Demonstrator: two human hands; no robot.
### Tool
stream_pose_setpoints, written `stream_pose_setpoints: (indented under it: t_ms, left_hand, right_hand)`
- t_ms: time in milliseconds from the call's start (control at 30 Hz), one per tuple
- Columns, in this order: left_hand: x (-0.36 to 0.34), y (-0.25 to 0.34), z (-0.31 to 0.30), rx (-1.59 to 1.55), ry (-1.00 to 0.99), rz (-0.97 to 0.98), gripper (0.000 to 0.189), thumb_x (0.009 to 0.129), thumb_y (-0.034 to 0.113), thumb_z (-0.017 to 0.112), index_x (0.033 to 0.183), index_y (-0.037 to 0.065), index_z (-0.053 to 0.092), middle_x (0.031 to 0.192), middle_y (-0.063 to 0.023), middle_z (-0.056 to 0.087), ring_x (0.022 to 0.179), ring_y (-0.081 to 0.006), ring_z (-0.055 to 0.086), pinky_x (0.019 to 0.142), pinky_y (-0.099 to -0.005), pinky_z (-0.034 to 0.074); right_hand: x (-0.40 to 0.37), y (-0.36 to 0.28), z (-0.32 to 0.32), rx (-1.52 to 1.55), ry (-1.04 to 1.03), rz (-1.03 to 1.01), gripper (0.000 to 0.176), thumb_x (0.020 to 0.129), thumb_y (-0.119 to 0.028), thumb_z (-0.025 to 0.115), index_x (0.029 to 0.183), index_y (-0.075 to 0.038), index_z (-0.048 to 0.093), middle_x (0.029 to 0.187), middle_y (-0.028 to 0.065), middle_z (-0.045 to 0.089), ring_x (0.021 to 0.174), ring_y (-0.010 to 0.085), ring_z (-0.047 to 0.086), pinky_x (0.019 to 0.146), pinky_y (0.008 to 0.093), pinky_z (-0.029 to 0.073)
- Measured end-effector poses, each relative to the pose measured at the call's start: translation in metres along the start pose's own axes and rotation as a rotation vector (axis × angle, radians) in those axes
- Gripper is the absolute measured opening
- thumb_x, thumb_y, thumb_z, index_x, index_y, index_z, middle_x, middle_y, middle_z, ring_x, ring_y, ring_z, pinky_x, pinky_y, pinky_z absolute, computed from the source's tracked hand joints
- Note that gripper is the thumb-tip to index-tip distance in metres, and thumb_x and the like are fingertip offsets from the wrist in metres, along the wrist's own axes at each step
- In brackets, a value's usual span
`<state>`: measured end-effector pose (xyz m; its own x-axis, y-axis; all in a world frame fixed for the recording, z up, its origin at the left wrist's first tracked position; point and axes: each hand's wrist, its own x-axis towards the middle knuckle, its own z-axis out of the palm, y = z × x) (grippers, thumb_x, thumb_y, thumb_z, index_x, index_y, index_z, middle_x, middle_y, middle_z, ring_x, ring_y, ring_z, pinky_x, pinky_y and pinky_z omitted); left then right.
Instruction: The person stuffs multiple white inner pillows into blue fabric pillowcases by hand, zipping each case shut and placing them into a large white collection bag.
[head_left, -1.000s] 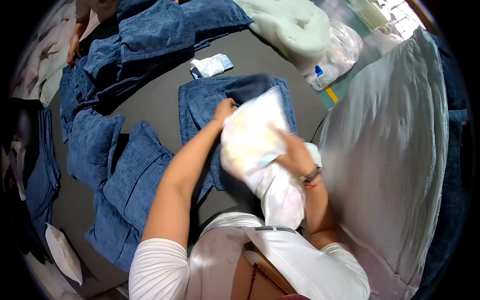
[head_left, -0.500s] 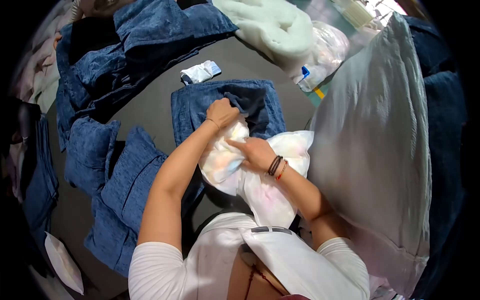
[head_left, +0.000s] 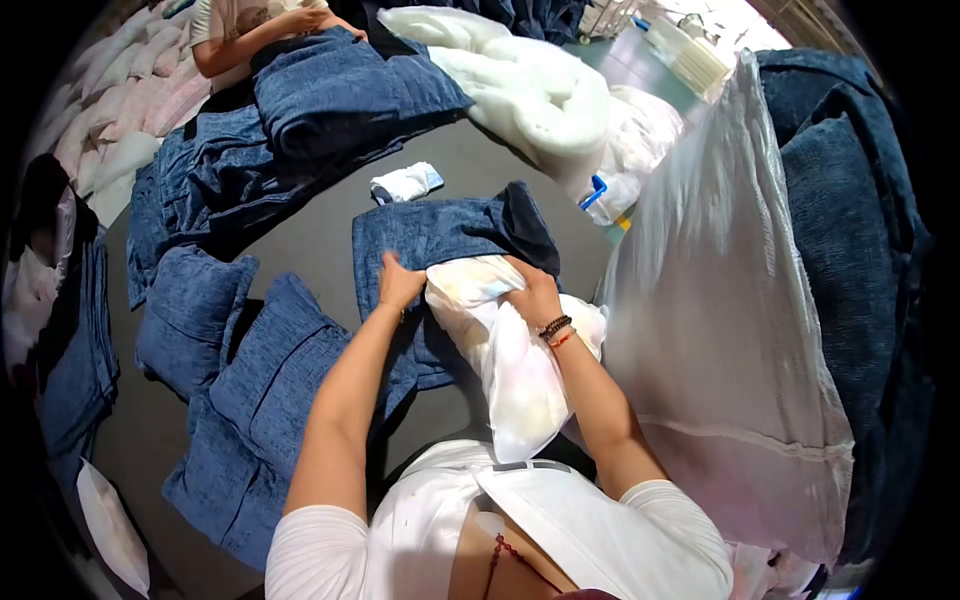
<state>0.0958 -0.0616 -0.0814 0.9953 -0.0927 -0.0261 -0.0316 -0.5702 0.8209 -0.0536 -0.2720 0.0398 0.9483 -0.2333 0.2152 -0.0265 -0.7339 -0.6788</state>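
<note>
left hand (head_left: 400,282) on blue cover (head_left: 440,232) | right hand (head_left: 532,296) grips white pillow (head_left: 510,360), apparently partly inside

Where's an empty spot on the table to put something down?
The widest bare stretch of grey table lies between the blue cover the left hand grips and the heaped blue fabric beyond, around the small white bundle. A narrower strip runs left of the stuffed blue cushions. Crowded: the big white bag on the right, white stuffing at the far edge.
</note>
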Motion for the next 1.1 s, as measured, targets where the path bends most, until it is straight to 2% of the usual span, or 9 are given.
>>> stream_pose_setpoints:
  t_ms: [200, 267, 433, 500, 633, 700, 833, 900, 1100]
  left_hand:
    - [-0.027, -0.008, 0.007, -0.703, -0.133, -0.238, 0.047, 0.085, 0.033, 0.078, 0.114, 0.000, 0.060, 0.095, -0.0065, 0.068, 0.089, -0.0170, 0.061, 0.082, -0.0330, 0.050]
    - [-0.051, 0.013, 0.012, -1.041, -0.158, -0.132, 0.029, 0.097, 0.025, 0.064, 0.090, -0.003, 0.063, 0.081, -0.0067, 0.064, 0.075, -0.0105, 0.052, 0.067, -0.0312, 0.047]
    - [-0.131, 0.096, -0.050, -0.550, 0.011, 0.235, 0.034, 0.098, 0.026, 0.063, 0.083, -0.004, 0.055, 0.068, -0.0147, 0.053, 0.063, -0.0146, 0.042, 0.058, -0.0349, 0.041]
    - [-0.139, 0.100, -0.061, -0.574, -0.042, 0.252, 0.041, 0.098, 0.029, 0.064, 0.078, -0.005, 0.053, 0.062, -0.0138, 0.048, 0.060, -0.0132, 0.037, 0.053, -0.0356, 0.037]
    - [-0.138, 0.072, -0.077, -0.702, -0.144, 0.205, 0.042, 0.100, 0.027, 0.062, 0.074, -0.005, 0.053, 0.059, -0.0131, 0.045, 0.061, -0.0078, 0.037, 0.051, -0.0343, 0.036]
    - [-0.157, 0.068, -0.087, -0.542, -0.214, 0.231, 0.037, 0.100, 0.021, 0.061, 0.076, -0.006, 0.054, 0.060, -0.0103, 0.050, 0.064, -0.0065, 0.039, 0.053, -0.0315, 0.038]
    - [-0.192, 0.061, -0.094, -0.396, -0.291, 0.437, 0.031, 0.096, 0.017, 0.063, 0.075, -0.004, 0.053, 0.068, -0.0268, 0.047, 0.055, -0.0415, 0.043, 0.050, -0.0397, 0.039]
    - [-0.204, 0.060, -0.099, -0.476, -0.307, 0.424, 0.032, 0.094, 0.016, 0.064, 0.074, -0.003, 0.049, 0.069, -0.0279, 0.047, 0.060, -0.0469, 0.045, 0.051, -0.0438, 0.039]
    - [-0.213, 0.051, -0.130, -0.391, -0.305, 0.195, 0.029, 0.095, 0.013, 0.061, 0.074, -0.002, 0.048, 0.071, -0.0301, 0.050, 0.071, -0.0502, 0.051, 0.055, -0.0487, 0.039]
  right_hand:
    - [0.015, 0.018, -0.022, 0.436, -0.075, 0.066, 0.052, 0.079, -0.001, 0.069, 0.131, -0.002, 0.062, 0.116, 0.0080, 0.072, 0.101, 0.0152, 0.066, 0.089, 0.0285, 0.051]
    - [0.016, -0.012, -0.029, 0.282, -0.017, 0.121, 0.055, 0.078, -0.006, 0.072, 0.131, -0.002, 0.062, 0.113, 0.0129, 0.073, 0.098, 0.0195, 0.068, 0.089, 0.0300, 0.052]
    - [0.009, 0.004, -0.022, -0.214, 0.132, 0.201, 0.064, 0.075, -0.011, 0.077, 0.136, -0.010, 0.057, 0.119, 0.0184, 0.067, 0.108, 0.0325, 0.065, 0.097, 0.0386, 0.050]
    - [-0.006, -0.036, -0.030, -0.276, 0.263, -0.241, 0.067, 0.075, -0.012, 0.076, 0.138, -0.013, 0.053, 0.136, 0.0195, 0.056, 0.126, 0.0383, 0.052, 0.106, 0.0461, 0.043]
    - [-0.042, -0.106, -0.011, 0.192, -0.334, -0.381, 0.063, 0.071, -0.009, 0.070, 0.132, -0.002, 0.057, 0.131, 0.0229, 0.057, 0.137, 0.0385, 0.042, 0.114, 0.0466, 0.034]
    - [-0.047, -0.078, 0.015, -0.182, -0.477, -0.448, 0.057, 0.072, -0.013, 0.069, 0.127, -0.002, 0.061, 0.130, 0.0240, 0.058, 0.137, 0.0379, 0.042, 0.114, 0.0479, 0.032]
    - [-0.030, -0.077, 0.077, -1.234, -0.523, -0.738, 0.044, 0.087, -0.035, 0.057, 0.114, -0.005, 0.073, 0.133, 0.0210, 0.060, 0.138, 0.0345, 0.042, 0.115, 0.0537, 0.025]
    - [0.008, -0.087, 0.120, -1.466, -1.077, -0.506, 0.037, 0.091, -0.025, 0.050, 0.117, -0.010, 0.072, 0.139, 0.0152, 0.056, 0.138, 0.0333, 0.041, 0.117, 0.0485, 0.025]
    - [0.076, -0.064, 0.195, -0.588, -0.538, -0.278, 0.042, 0.094, -0.030, 0.048, 0.128, -0.011, 0.065, 0.145, 0.0159, 0.051, 0.142, 0.0334, 0.037, 0.119, 0.0495, 0.022]
